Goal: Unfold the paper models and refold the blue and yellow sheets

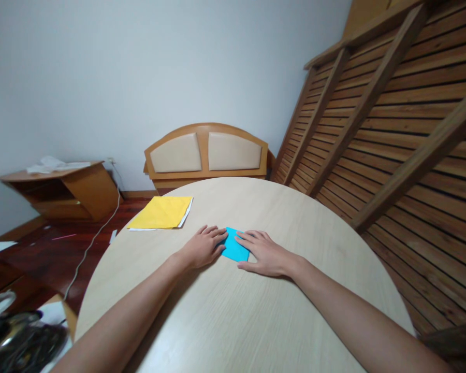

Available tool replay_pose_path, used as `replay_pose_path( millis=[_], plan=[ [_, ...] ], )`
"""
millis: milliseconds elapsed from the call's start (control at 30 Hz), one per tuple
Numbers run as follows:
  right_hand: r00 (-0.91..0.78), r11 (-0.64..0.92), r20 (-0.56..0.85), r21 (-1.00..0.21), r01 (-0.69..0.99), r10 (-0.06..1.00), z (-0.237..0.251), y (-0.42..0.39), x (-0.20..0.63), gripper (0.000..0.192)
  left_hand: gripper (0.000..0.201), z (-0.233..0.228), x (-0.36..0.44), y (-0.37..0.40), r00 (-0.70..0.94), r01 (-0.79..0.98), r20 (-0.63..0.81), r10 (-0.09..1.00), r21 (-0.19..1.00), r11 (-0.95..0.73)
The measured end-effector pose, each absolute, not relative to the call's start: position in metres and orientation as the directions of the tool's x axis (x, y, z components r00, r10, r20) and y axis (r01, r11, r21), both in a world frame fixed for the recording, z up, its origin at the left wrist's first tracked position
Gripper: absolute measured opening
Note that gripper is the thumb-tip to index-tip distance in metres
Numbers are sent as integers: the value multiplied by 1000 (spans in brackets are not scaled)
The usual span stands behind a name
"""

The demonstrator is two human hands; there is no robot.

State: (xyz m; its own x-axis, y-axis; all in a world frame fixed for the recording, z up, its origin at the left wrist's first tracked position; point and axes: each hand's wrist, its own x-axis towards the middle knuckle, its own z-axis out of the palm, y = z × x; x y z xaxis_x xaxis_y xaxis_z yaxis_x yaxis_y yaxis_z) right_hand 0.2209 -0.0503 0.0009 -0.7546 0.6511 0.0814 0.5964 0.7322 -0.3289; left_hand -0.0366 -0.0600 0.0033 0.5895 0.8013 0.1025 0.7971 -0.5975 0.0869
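- Blue paper (235,249), folded into a small flat piece, lay on the round table (233,311) a little beyond its middle, between the person's two hands.
- The left hand (202,247) rested palm down with its fingers spread flat, the fingertips pressing on the paper's left edge; nothing was gripped, the hand lay open.
- The right hand (266,254) likewise lay flat and open, fingers stretched over the paper's right side, touching it from above and pinning it to the table rather than grasping it.
- The paper looked very light and thin, so it would probably slide easily on the smooth pale wood-grain top unless held down by a palm or fingertips.
- It seemed soft enough to crease under a pressing finger yet stiffer where the layers were doubled; it could tear or wrinkle if pulled sharply.
- The best hold, by my judgement, would be a pinch at a free corner or along a folded edge, since the flat face offered nothing to grasp.
- A yellow sheet (162,213) with a white edge showing beneath it lay well apart, toward the table's far left rim.
- Beyond the table stood a padded wooden headboard (205,153) against the wall, a slatted wooden frame (392,129) leaning at the right, and a low wooden cabinet (62,189) at the left.
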Motion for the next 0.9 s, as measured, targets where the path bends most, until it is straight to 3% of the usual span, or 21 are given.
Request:
replay_pose_path(
  millis=[267,433,900],
  plan=[
    [-773,741,63,-343,577,631,7,-54,226,83,30,14,-57,-56,775,584,151,614,201,-786],
    [-785,753,61,-337,566,617,7,-54,226,80,45,14,-56,-61,724,635,129,678,260,-727],
    [-769,755,95,-299,584,632,5,-59,227,67,38,10,-60,-70,735,620,157,659,237,-748]
  ],
)
